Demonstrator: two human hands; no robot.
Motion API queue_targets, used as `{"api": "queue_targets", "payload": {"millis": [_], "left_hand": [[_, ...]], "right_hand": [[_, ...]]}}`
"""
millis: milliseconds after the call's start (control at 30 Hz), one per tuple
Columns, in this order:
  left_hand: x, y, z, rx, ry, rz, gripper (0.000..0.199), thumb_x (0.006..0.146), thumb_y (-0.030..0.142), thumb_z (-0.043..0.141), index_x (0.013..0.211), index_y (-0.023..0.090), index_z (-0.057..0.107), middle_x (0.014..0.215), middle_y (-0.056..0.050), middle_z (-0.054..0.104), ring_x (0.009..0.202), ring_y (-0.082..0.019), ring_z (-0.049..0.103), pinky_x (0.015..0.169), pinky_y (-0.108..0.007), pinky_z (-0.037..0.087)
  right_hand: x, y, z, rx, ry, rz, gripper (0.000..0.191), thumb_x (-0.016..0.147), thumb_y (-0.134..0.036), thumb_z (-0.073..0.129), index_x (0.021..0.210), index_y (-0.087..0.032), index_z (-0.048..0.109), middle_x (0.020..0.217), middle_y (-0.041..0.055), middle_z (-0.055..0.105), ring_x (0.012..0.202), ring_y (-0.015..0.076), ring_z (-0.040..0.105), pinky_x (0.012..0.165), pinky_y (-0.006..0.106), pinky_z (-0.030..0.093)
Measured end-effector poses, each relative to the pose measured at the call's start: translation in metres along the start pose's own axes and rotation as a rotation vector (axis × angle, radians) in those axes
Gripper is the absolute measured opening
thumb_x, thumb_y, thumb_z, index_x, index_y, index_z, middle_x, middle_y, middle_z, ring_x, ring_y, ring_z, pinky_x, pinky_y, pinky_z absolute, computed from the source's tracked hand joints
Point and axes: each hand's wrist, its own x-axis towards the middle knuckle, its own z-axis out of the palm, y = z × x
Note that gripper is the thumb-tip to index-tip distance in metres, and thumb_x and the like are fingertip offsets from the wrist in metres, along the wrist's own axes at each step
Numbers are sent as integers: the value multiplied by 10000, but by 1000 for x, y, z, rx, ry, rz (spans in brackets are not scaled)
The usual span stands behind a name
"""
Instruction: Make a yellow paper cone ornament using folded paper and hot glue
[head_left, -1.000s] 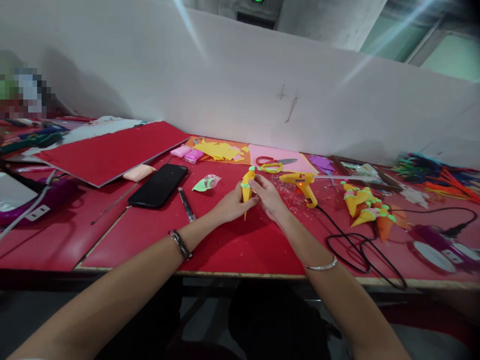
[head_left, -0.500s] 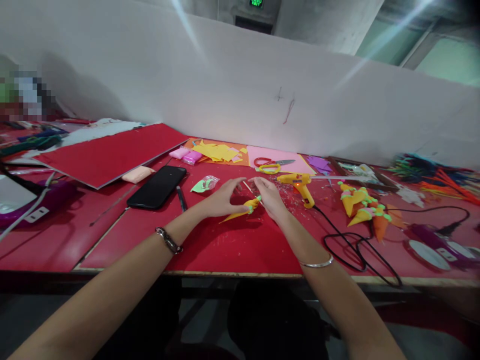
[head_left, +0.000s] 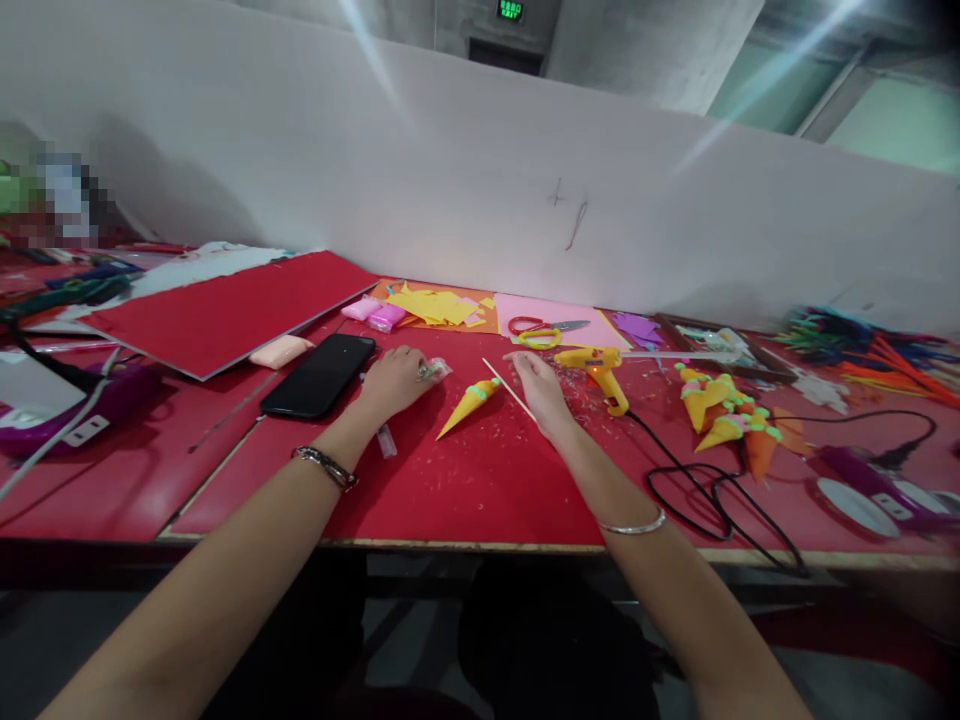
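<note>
My left hand is down on the table with its fingers curled over a clear plastic packet of light green clay; most of the packet is covered. A yellow cone with a small ball-like top and light green trim lies between my hands, touched by neither. On its right, my right hand is partly closed, with a thin wooden stick running into the palm; the lower fingers are hidden. The yellow glue gun lies just right of that hand, its small light glowing orange.
Scissors rest on pink paper behind my right hand. A black phone lies left of my left hand. Several finished cones sit to the right, near a looping black cable. A red board leans at the back left.
My left hand has let go of the yellow cone and moved left onto the green clay packet. The cone now lies on the table. My right hand has barely moved.
</note>
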Motion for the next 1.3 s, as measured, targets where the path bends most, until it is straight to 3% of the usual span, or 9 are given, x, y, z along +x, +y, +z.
{"api": "queue_targets", "payload": {"millis": [167,300,367,467,567,667,800,1100,1300], "left_hand": [[1,4,0,-157,80,131,254,796,375,416,908,171,516,902,-70,576,779,-185,552,651,-268,407],[0,5,7,-160,78,238,403,754,460,476,1022,160,496,1018,-102,529,897,-213,520,719,-292,405],[-1,5,8,-97,33,224,468,709,536,503,983,158,528,992,-114,530,894,-239,511,729,-317,400],[1,7,6,-74,-3,242,392,731,524,487,843,157,568,866,-97,554,807,-227,515,720,-327,395],[2,11,-1,-143,156,296,283,761,428,502,823,159,567,842,-79,555,813,-213,501,745,-323,383],[1,18,-9,-299,303,344,220,775,362,513,859,163,553,860,-57,541,818,-179,492,746,-290,388],[-1,25,-12,-517,354,349,167,771,306,534,856,162,541,827,-31,525,771,-139,487,691,-238,400],[-8,39,-14,-670,363,302,167,782,287,527,899,177,572,798,-22,542,716,-123,483,640,-227,391],[-8,39,-13,-698,328,311,193,787,322,513,899,180,578,740,-13,519,682,-119,476,612,-221,382]], "right_hand": [[-2,-7,1,-52,7,-66,223,752,-362,453,793,-183,580,848,26,581,845,154,514,789,284,382],[-5,-10,2,-106,-37,-192,193,757,-357,476,799,-198,576,850,25,577,837,157,509,796,288,381],[-6,-10,2,-140,-69,-252,162,758,-330,482,790,-203,578,844,25,575,819,155,514,781,287,391],[-7,-9,3,-194,-93,-302,116,749,-262,483,767,-203,582,829,25,568,795,148,521,762,285,405],[-7,-8,4,-202,-102,-324,107,739,-226,489,774,-203,587,841,26,570,804,147,530,761,287,415],[-8,-8,5,-95,-152,-291,144,744,-230,489,834,-214,600,883,25,602,838,147,554,788,303,423],[-9,-9,6,53,-213,-207,175,735,-250,512,876,-226,612,928,18,631,888,148,574,834,317,419],[-10,-9,10,127,-262,-114,195,694,-240,550,879,-229,612,909,2,640,851,141,582,798,301,447],[-14,-16,7,51,-347,-112,226,721,-292,552,923,-248,645,922,6,645,775,139,584,713,289,456]]}}
